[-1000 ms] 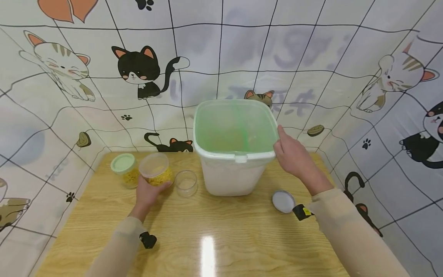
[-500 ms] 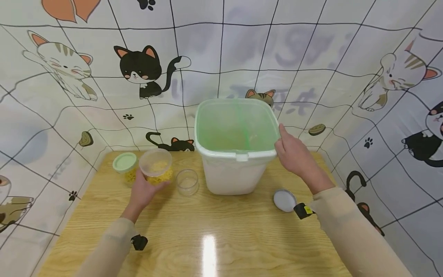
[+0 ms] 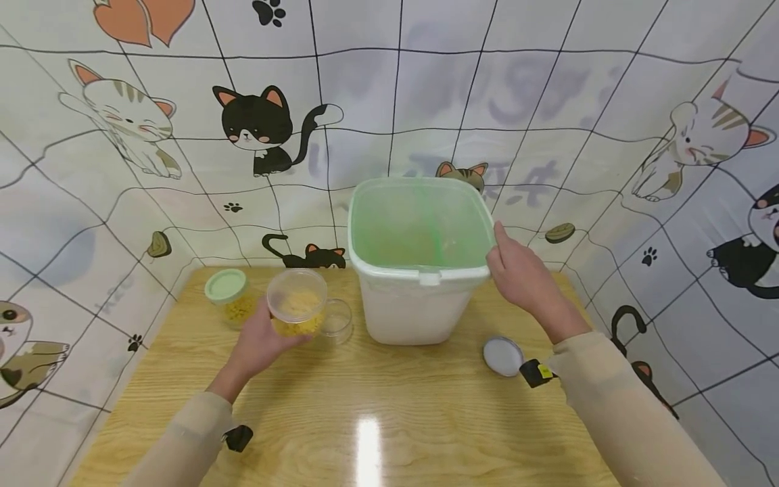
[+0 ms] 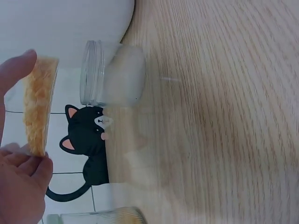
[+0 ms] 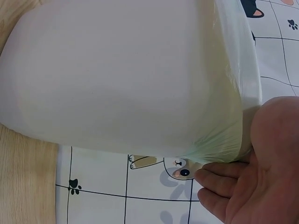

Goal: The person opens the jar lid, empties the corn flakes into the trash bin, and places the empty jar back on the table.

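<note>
My left hand (image 3: pixel 258 345) grips a clear round plastic tub (image 3: pixel 297 301) partly filled with small yellow pieces whose kind is unclear. In the left wrist view, thumb and fingers hold the tub (image 4: pixel 39 102) from opposite sides, its base off the table. Just to its right stands a clear jar (image 3: pixel 337 321) without a lid. A white bin (image 3: pixel 416 311), lined with a thin green bag (image 3: pixel 395 230), stands at the table's back. My right hand (image 3: pixel 520 274) holds the bin's right rim; in the right wrist view its fingers lie under the rim, against the folded bag (image 5: pixel 229 135).
A jar with a light green lid (image 3: pixel 225 285) and yellow contents stands at the back left. A round lid (image 3: pixel 503 356) lies right of the bin. Cat-print sheeting (image 3: pixel 389 88) rises behind the wooden table (image 3: pixel 316 419) and along its sides.
My left hand has raised the tub and carried it right, away from the green-lidded jar and partly in front of the open jar. My right hand stays on the bin's rim.
</note>
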Motion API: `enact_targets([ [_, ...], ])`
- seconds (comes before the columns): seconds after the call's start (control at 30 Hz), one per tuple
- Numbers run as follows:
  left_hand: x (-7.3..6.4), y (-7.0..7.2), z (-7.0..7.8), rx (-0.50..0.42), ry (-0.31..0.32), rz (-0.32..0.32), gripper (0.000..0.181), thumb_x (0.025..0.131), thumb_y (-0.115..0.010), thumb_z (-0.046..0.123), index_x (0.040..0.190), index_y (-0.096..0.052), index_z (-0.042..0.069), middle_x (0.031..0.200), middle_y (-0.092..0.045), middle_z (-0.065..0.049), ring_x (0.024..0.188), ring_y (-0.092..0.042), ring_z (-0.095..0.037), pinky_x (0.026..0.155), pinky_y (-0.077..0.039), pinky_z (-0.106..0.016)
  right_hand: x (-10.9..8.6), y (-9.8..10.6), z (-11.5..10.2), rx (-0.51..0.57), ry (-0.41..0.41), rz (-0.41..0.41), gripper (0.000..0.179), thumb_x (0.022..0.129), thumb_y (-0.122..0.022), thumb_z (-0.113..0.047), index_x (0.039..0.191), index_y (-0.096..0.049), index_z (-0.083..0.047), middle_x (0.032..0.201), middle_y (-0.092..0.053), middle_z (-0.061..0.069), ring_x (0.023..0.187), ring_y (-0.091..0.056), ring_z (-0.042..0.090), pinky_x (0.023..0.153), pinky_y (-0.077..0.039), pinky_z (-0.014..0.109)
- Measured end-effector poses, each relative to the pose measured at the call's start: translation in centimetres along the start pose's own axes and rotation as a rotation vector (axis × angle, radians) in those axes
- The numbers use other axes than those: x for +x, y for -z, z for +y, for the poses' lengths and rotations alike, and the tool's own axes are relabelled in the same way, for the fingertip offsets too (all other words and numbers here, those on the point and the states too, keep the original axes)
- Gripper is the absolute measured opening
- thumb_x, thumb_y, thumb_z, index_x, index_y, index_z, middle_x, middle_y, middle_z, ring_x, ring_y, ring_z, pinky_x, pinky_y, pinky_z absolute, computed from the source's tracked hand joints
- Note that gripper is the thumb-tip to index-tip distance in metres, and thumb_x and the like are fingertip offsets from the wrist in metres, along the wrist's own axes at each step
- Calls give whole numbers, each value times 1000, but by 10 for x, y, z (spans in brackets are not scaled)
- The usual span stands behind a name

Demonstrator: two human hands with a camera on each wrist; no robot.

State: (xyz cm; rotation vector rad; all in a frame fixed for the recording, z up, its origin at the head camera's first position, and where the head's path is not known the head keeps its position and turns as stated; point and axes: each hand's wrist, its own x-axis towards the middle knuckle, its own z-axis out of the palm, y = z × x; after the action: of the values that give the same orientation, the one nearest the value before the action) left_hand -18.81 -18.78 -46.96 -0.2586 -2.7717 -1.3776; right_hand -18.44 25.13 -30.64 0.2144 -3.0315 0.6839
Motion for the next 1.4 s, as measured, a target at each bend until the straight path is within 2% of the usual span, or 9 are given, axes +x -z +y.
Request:
enact_targets([
  [0.23,-3,-5,7,37,-87,-96,114,60,-92,40,151,-27,16,140,-50,-9,126,-51,-29,102,-44,-56,-1,4,0,-26,-16,-29,61,101,-12,-25,153,1,5,89,-52,16,75,-50,27,83,-44,47],
  [0.3,-5,-6,9,52,-107,-118,113,59,-93,40,149,-30,16,138,-51,-7,124,-52,-28,102,-44,-54,-2,5,0,-31,-15,-38,61,102,-12,-27,153,1,4,110,-58,24,92,-57,34,92,-44,53],
  [0.37,-7,-8,12,57,-123,-148,111,59,-92,42,148,-32,15,136,-53,-5,122,-54,-26,102,-45,-52,-3,7,0,-39,-15,-46,62,103,-12,-30,153,1,4,135,-50,29,112,-56,42,102,-41,58],
  [0.47,-11,-12,16,53,-118,-196,110,59,-92,45,147,-33,15,134,-55,-3,120,-55,-24,101,-45,-51,-5,10,1,-55,-22,-71,65,105,-11,-39,154,2,3,157,-23,28,137,-37,47,113,-30,61],
  [0.6,-17,-18,20,48,-114,-243,111,58,-92,44,147,-32,16,133,-56,-1,118,-56,-21,100,-46,-49,-8,13,5,-65,-45,-87,72,104,-8,-50,155,-1,0,157,-22,26,140,-31,48,113,-27,63],
  [0.73,-22,-25,24,36,-126,-269,113,55,-93,44,147,-34,16,133,-57,2,119,-56,-18,101,-46,-47,-12,16,13,-83,-81,-58,72,104,-8,-50,155,-11,0,155,-28,27,139,-30,50,112,-27,65],
  [0.9,-28,-34,30,62,-133,-293,112,55,-94,42,147,-35,19,130,-59,6,117,-57,-15,99,-47,-45,-19,13,26,-99,-113,-67,63,106,-18,-40,153,-22,2,145,-44,29,130,-44,49,105,-36,65],
  [1.13,-35,-45,38,64,-185,-316,107,55,-94,36,145,-38,18,125,-60,9,112,-58,-13,96,-48,-43,-32,-14,42,-138,-84,-188,55,104,-40,-28,144,-36,10,128,-59,30,114,-57,48,93,-48,59],
  [1.4,-37,-55,42,73,-209,-356,114,54,-90,54,148,-35,21,133,-57,8,117,-57,-12,100,-47,-43,-53,-59,37,-153,-33,-392,56,99,-50,-30,140,-44,8,120,-65,23,111,-61,41,93,-49,55],
])
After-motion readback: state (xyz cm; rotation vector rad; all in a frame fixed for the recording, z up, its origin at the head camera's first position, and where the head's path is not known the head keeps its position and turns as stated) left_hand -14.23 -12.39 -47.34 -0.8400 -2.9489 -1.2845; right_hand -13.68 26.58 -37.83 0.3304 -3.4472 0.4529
